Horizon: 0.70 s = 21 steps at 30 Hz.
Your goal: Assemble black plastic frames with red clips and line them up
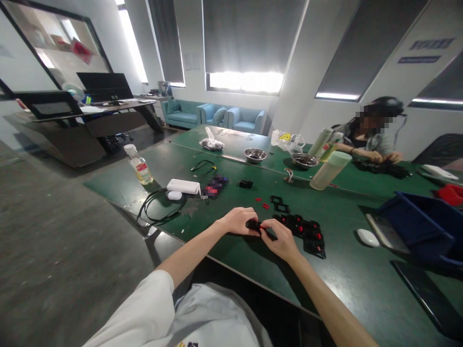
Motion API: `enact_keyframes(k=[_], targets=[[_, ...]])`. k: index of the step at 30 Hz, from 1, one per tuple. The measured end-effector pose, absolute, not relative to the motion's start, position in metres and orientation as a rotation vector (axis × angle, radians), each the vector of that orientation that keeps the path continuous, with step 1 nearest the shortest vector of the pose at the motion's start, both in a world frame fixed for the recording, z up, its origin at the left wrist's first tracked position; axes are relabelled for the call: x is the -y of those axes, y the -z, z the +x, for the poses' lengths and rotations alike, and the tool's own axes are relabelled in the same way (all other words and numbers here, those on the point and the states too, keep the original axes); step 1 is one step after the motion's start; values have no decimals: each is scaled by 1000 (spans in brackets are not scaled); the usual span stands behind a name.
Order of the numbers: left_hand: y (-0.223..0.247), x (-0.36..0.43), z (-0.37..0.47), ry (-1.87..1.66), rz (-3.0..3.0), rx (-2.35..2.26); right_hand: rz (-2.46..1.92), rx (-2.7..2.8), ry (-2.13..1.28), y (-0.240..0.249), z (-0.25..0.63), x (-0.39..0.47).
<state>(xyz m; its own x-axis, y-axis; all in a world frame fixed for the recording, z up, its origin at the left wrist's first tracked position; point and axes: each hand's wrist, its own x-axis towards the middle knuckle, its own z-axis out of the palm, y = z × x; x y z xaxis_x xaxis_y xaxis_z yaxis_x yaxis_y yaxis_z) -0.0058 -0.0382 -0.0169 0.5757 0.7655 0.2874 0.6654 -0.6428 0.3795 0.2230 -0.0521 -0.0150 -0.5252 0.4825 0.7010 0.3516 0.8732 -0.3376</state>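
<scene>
Close to the table's near edge, my left hand (239,220) is closed around a small black plastic part (254,225). My right hand (279,238) meets it from the other side, thumb and forefinger pinched at the part's right end, where a bit of red shows. The fingers hide most of the part. Just right of my hands lies a group of black pieces with red inserts (300,228). Beyond them are black square frames (279,204) and small loose red pieces (265,206). A separate black piece (246,184) lies farther back.
On the green table (231,166) stand a bottle of yellowish liquid (139,166), metal bowls (255,154) and a pale green tumbler (330,171). A white power bank (183,186) and black cable lie left. At right are a blue bin (415,226) and a phone (428,296). Another person (372,130) works opposite.
</scene>
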Motion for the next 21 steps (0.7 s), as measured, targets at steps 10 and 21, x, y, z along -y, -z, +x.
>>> enact_keyframes(k=[10, 21], targets=[[19, 39, -7, -652, 2584, -1165, -598, 2176, -187, 16, 227, 49], [24, 39, -10, -685, 2571, -1145, -543, 2177, -183, 18, 231, 46]])
